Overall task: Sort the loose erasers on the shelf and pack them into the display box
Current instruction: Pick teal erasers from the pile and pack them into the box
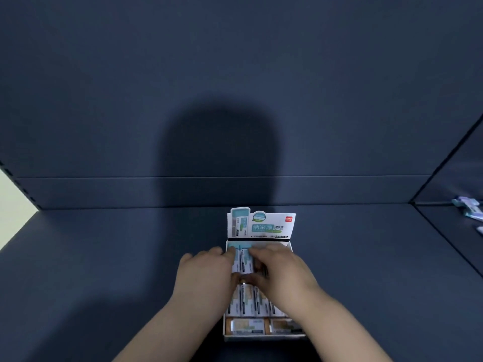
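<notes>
Cardboard, white and low-walled, forms the display box (264,335), which sits on the dark blue shelf (104,257) directly ahead, between two bare forearms that come in from the bottom edge. Against its near wall lie two orange-banded erasers (247,325), flat and side by side. Just behind them a middle row of erasers (251,301) lies lengthwise, packed side by side, its right part hidden under the right wrist.

Farther in, both hands meet over the back row. The left hand (206,270) curls its fingers over the far end of the teal-sleeved erasers (244,259), with its thumb at their near end. The right hand (282,270) grips the same erasers from the other side, fingers bent over the top and thumb tucked beneath. The erasers are inside the box towards its back left.

Behind the hands the printed header card (264,226) stands upright at the back of the box. Beyond it the blue back panel (235,74) carries a broad rounded shadow (222,152). Far right, on the neighbouring shelf, a few loose erasers (469,209) lie in a small heap.
</notes>
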Tool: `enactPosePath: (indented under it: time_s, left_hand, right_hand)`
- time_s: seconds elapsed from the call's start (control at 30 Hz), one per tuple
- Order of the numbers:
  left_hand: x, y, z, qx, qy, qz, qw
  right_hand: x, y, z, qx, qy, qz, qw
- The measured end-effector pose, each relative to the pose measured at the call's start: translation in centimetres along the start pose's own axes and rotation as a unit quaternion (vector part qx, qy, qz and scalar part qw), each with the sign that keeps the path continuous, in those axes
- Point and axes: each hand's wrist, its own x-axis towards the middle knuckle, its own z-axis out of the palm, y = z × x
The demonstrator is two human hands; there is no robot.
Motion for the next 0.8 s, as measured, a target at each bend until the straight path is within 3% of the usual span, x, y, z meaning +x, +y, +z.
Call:
enactPosePath:
  time_s: [0.23, 0.47, 0.8]
  left_hand:
    - [-0.5, 0.2, -2.4, 0.002, 0.058, -0.008, 0.998]
    - [-0.3, 4.9, -2.6, -0.05, 0.186, 0.097, 0.977]
    - [1.0, 18.0, -2.3, -0.031, 0.136, 0.12, 0.983]
  right_hand:
    - [-1.5, 1.0, -1.0, 0.076, 0.12, 0.025, 0.99]
    - [-4.5, 3.9, -4.1, 0.063, 0.158, 0.049, 0.984]
    - [-11.2, 12.3, -11.0, -0.024, 0.09, 0.06, 0.994]
